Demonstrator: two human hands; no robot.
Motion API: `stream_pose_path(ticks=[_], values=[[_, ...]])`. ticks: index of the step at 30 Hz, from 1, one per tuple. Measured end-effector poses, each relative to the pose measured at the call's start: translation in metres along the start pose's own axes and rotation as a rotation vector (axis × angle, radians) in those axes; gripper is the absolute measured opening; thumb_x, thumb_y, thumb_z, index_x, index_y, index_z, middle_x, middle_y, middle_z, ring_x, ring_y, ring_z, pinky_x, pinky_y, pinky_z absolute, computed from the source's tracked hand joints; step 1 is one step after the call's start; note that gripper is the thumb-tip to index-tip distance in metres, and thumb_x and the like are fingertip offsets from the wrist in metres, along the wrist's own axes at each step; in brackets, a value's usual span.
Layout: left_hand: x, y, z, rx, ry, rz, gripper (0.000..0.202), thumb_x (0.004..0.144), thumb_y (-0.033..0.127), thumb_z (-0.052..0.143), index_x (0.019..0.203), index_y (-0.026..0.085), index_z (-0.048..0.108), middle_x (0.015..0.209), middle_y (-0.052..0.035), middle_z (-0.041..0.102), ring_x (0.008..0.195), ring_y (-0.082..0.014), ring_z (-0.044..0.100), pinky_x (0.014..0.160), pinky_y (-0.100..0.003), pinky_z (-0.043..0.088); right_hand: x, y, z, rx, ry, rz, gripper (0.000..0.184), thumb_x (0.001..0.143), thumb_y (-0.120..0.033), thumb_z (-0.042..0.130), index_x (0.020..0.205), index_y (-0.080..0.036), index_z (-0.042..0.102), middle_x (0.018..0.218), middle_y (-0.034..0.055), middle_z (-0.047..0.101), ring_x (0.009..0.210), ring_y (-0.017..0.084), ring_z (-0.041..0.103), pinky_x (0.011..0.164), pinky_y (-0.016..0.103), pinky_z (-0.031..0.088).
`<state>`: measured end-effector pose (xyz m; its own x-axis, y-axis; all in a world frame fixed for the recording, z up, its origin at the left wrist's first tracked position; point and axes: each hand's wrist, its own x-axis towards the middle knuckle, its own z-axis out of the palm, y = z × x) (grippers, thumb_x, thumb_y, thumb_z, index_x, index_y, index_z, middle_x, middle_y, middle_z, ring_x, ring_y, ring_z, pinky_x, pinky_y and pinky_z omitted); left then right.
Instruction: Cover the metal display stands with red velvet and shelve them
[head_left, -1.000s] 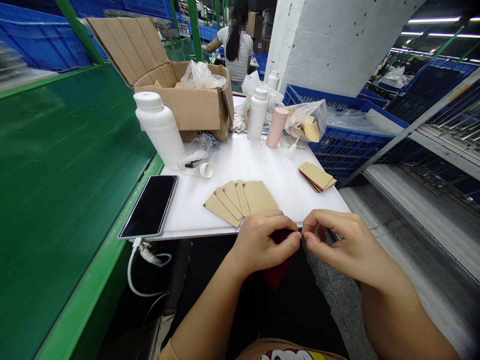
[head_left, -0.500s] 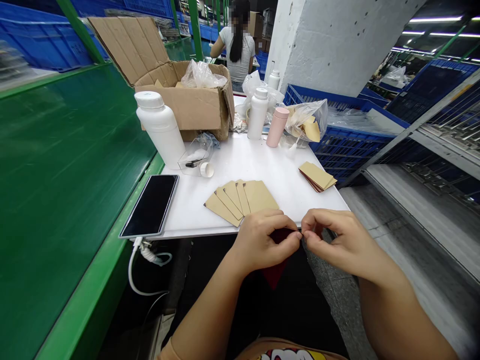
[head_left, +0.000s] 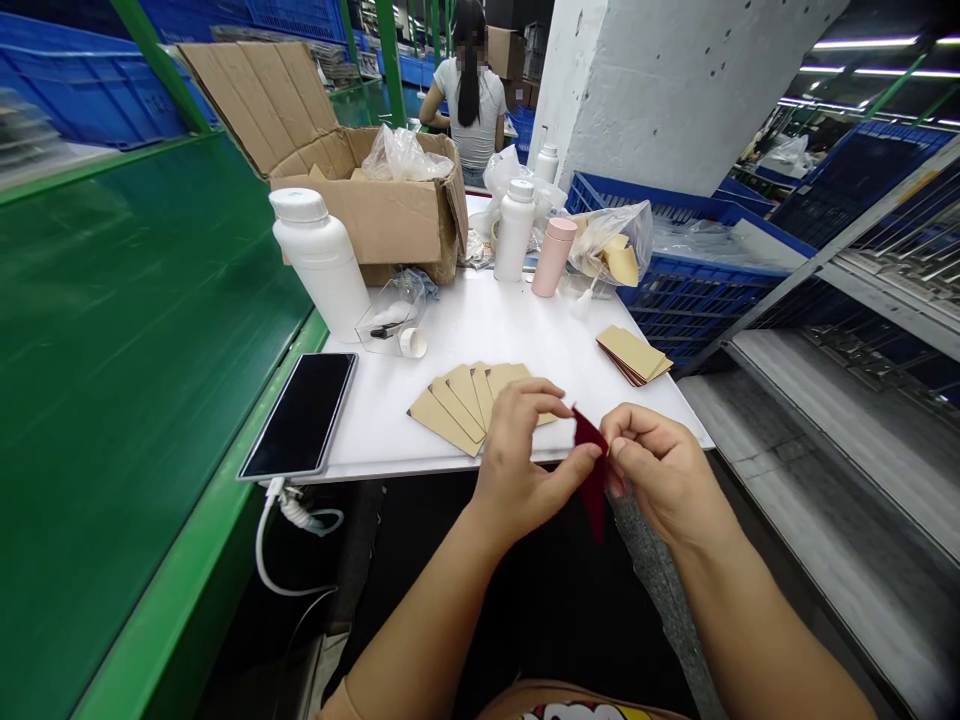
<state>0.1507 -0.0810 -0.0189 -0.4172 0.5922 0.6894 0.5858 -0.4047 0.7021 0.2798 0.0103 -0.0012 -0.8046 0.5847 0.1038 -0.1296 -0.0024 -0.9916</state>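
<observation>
Dark red sheet [head_left: 591,470] held upright, slightly tilted, directly between both grips, its lower tip hanging below them. Right hand [head_left: 660,475]: grip closed, clamped on the sheet's right side. Left hand [head_left: 521,465]: thumb tip touches the sheet's left edge, fingers curled above; clamping cannot be confirmed. Fanned tan cards [head_left: 465,405] lie on the white surface [head_left: 367,440] just beyond the left grip. Stacked tan cards [head_left: 631,355] lie beyond the right grip, well apart. Phone [head_left: 300,415] lies left of the left grip.
</observation>
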Motion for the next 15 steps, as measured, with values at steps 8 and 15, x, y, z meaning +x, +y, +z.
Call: stream_pose_path(ticks=[8, 15], values=[[-0.009, 0.006, 0.018, -0.112, 0.017, -0.105, 0.015, 0.082, 0.015, 0.063, 0.096, 0.016, 0.066, 0.095, -0.0069, 0.072, 0.083, -0.0154, 0.067, 0.07, -0.025, 0.058, 0.002, 0.005, 0.019, -0.119, 0.34, -0.147, 0.01, 0.082, -0.024, 0.057, 0.075, -0.018, 0.055, 0.059, -0.0041, 0.048, 0.047, 0.007, 0.038, 0.044, 0.018, 0.031], [-0.012, 0.01, 0.023, -0.022, 0.155, -0.16, 0.011, 0.082, 0.015, 0.063, 0.088, 0.018, 0.071, 0.086, -0.004, 0.075, 0.074, -0.0159, 0.07, 0.07, -0.027, 0.059, 0.001, 0.009, 0.03, -0.303, 0.494, -0.158, 0.004, 0.08, -0.02, 0.056, 0.078, -0.018, 0.054, 0.063, -0.0026, 0.05, 0.054, 0.009, 0.044, 0.048, 0.02, 0.035]])
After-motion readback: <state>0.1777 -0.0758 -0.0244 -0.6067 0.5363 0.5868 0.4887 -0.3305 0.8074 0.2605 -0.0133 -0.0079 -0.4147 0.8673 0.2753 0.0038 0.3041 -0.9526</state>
